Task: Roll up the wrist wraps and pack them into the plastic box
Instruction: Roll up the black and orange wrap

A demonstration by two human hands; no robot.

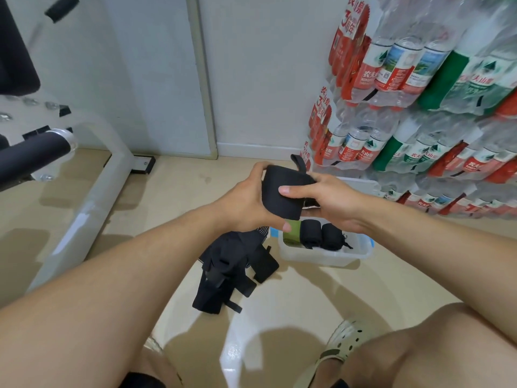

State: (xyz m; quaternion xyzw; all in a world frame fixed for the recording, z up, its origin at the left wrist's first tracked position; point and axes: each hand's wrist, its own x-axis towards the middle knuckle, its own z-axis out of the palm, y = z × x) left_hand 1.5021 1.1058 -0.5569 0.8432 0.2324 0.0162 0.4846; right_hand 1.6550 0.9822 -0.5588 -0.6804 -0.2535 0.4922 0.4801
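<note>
A black wrist wrap [282,204], mostly rolled, is held in the air between both hands, its thumb loop sticking up at the back. My left hand [246,200] grips its left side, thumb underneath. My right hand [330,200] grips the right side, thumb pressed on the front face. Below them a clear plastic box [324,257] stands on the floor and holds one green roll [292,233] and two black rolls [321,235]. A loose pile of black wrist wraps [229,270] lies on the floor left of the box.
A white gym machine frame [84,208] with a black padded bar [30,155] stands at the left. Shrink-wrapped packs of water bottles [419,107] are stacked against the wall at the right. My knee and a beige clog [344,343] are at the lower right.
</note>
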